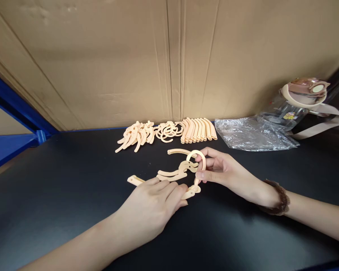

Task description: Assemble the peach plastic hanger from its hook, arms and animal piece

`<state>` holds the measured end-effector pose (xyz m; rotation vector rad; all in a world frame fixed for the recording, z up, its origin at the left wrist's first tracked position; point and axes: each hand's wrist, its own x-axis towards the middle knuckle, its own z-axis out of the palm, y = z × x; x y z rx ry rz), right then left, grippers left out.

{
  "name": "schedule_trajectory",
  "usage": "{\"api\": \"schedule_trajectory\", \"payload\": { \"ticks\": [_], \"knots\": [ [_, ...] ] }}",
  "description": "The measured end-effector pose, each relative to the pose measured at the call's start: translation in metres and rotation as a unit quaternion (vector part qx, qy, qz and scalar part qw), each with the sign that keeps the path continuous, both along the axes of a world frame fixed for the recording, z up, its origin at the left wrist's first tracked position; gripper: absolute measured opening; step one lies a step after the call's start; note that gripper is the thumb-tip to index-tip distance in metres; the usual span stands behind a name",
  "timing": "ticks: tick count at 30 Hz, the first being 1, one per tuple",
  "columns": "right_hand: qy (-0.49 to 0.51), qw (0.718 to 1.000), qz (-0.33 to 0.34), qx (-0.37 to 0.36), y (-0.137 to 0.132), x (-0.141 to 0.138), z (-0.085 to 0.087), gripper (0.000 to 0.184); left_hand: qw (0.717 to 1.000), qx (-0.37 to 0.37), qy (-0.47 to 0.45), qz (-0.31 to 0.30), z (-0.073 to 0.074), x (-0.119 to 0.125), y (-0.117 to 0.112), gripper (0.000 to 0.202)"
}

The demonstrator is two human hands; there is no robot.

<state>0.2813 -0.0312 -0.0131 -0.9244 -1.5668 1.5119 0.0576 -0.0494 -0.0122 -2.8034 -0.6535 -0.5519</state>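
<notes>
My left hand (155,201) is closed over a beige plastic hanger arm (135,180), whose two ends stick out on either side of the fingers. Between the thumb and fingers of my right hand (220,167) is a round beige hanger hook (197,152). The hook's lower end meets the right end of the hanger arm; whether they are joined I cannot tell. Just behind my hands lie loose curved beige pieces (169,175), partly overlapped by the hook. Another slender hanger arm (177,151) rests farther back, its right end hidden behind the hook.
Along the cardboard wall (101,67) are a heap of curved pieces (134,133), a pile of hooks (168,131) and a row of hanger arms (197,130). A clear plastic bag (248,133) and a strapped bottle (285,109) are at right. Blue frame (41,137) stands left.
</notes>
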Motion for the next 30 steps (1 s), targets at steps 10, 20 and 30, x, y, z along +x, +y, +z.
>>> {"api": "schedule_trajectory", "payload": {
  "ticks": [10, 20, 30],
  "knots": [
    [-0.063, 0.991, -0.033, 0.11, -0.007, -0.002, -0.005, 0.042, 0.998, -0.059, 0.016, 0.02, -0.007, 0.001, -0.004, 0.026],
    [-0.08, 0.991, -0.038, 0.105, -0.008, -0.001, -0.006, 0.039, 0.996, -0.076, 0.026, 0.037, -0.005, 0.002, -0.007, 0.026],
    [-0.026, 0.998, -0.005, 0.065, -0.007, -0.005, -0.003, 0.036, 0.998, -0.038, 0.013, 0.04, -0.005, 0.002, -0.007, 0.032]
  ]
}}
